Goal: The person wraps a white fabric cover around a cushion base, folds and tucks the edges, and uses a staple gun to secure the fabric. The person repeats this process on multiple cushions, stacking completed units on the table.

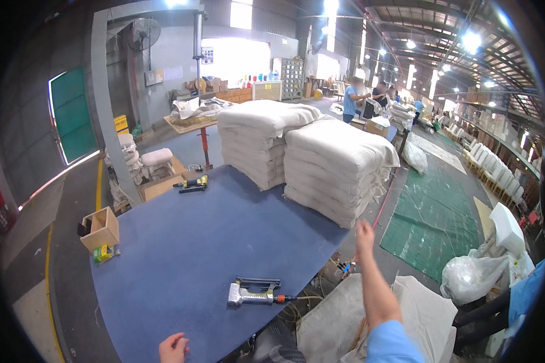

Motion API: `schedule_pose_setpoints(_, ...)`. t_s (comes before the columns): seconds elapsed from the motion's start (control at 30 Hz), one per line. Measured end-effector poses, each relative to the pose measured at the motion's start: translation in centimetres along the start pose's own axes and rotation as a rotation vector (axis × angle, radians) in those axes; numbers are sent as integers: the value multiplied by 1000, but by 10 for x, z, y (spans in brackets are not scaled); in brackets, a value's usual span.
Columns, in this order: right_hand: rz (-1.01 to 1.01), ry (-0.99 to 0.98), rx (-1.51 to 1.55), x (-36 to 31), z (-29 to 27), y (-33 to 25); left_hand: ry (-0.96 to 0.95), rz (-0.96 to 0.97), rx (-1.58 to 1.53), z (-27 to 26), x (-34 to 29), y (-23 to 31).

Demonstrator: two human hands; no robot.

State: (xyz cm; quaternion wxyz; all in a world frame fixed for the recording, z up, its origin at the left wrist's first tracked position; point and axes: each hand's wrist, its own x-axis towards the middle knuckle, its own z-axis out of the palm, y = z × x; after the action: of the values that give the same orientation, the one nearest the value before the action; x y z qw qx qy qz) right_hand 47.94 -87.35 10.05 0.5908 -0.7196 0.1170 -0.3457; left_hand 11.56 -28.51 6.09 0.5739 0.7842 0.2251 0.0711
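Observation:
At the lower edge, my left hand (174, 349) hovers over the near left part of a blue-topped table (169, 266). Its fingers are loosely bent and apart, with nothing in them. My right arm reaches forward past the table's right edge. My right hand (364, 236) is beside the near bottom corner of a tall stack of off-white padded cushions (339, 163); its fingers look closed, and what they hold, if anything, is hidden. A silver pneumatic stapler (252, 294) lies on the table between my hands, with an air hose attached at its orange fitting.
Another cushion stack (252, 139) stands close behind. A second nail gun (192, 184) lies at the far left edge, and a wooden box (100, 230) with a small green-yellow pack (105, 253) at the left corner. Off-white fabric (427, 314) hangs at right. A co-worker's blue sleeve (527, 290) shows at far right.

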Motion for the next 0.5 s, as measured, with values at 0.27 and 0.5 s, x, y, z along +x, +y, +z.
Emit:
schedule_pose_setpoints(0.27, 375, 32, 101, -266, -43, 88, -96, 124, 95, 0, 35, -30)
schedule_pose_setpoints(0.5, 538, -268, -600, -423, -93, 57, -81, 566, 656, 92, 57, -60)
